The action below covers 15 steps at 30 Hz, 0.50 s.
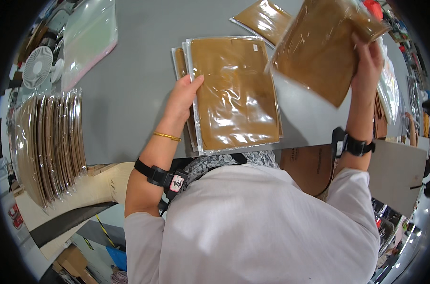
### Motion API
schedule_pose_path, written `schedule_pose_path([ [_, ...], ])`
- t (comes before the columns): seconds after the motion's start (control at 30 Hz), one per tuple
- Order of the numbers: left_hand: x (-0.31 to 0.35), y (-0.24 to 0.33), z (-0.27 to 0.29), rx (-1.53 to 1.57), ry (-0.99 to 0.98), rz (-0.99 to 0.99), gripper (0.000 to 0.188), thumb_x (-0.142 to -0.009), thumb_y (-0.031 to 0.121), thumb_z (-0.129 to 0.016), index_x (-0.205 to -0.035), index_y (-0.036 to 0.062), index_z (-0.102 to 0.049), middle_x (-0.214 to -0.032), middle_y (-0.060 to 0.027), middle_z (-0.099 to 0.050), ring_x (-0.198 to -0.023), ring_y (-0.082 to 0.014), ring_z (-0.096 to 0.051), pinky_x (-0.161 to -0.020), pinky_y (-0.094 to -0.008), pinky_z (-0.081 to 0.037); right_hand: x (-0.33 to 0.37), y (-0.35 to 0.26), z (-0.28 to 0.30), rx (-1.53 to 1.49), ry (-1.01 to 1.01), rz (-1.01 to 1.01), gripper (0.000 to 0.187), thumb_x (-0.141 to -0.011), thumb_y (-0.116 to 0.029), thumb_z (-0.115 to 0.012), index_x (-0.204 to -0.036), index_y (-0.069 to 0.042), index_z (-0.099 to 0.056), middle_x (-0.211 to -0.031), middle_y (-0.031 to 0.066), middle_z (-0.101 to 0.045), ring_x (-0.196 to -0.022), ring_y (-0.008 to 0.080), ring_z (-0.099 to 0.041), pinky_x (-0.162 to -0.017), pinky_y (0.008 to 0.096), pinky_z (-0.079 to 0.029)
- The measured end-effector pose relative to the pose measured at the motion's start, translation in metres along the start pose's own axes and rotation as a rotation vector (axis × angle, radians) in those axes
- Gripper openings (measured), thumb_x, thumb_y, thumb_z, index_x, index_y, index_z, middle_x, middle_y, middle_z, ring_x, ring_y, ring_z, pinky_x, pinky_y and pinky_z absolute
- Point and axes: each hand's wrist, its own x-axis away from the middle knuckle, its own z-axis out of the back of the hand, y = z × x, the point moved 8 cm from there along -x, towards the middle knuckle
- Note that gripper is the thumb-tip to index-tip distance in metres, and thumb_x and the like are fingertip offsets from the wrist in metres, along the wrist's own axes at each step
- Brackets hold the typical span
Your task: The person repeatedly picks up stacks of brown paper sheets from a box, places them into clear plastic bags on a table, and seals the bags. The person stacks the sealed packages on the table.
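A small stack of brown folded pieces in clear plastic bags (236, 94) lies at the front edge of the grey table. My left hand (182, 97) grips the stack's left edge, thumb on top and the other fingers hidden beneath. Up at the right, my right hand (366, 59) holds another brown bagged piece (319, 52) by its right side, lifted and tilted above the table; its edges are slightly blurred. Partly behind it, one more brown bagged piece (264, 20) lies flat on the table.
The grey table (134, 85) spans the front. Many bagged brown pieces (49, 146) stand in a row at the left edge. Clear plastic bags (89, 35) lie at the far left, near a white fan (38, 66). More clear bags (389, 90) sit at the right. An open cardboard box (305, 168) is below the table edge.
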Motion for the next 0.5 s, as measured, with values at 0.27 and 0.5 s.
schedule_pose_path([
  [0.27, 0.003, 0.012, 0.001, 0.152, -0.039, 0.003, 0.036, -0.107, 0.032, -0.054, -0.121, 0.0006, -0.064, -0.113, -0.0093, -0.071, -0.099, -0.016, -0.069, -0.084, -0.0303, -0.056, 0.105, 0.001, -0.15, 0.146, -1.016, 0.208, 0.008, -0.089, 0.0, -0.063, -0.095, -0.006, -0.062, -0.12, 0.008, -0.072, -0.117, 0.0288, -0.065, -0.112, 0.0463, -0.042],
  [0.5, 0.029, 0.03, -0.005, -0.081, 0.019, -0.113, 0.038, -0.106, 0.028, -0.058, -0.128, -0.002, -0.057, -0.12, -0.0102, -0.068, -0.106, -0.0164, -0.067, -0.086, -0.0322, -0.056, 0.149, 0.055, -0.133, 0.47, -0.859, 0.139, 0.045, -0.074, 0.015, -0.053, -0.108, -0.01, -0.066, -0.12, 0.0058, -0.071, -0.13, 0.0341, -0.052, -0.116, 0.0467, -0.034],
])
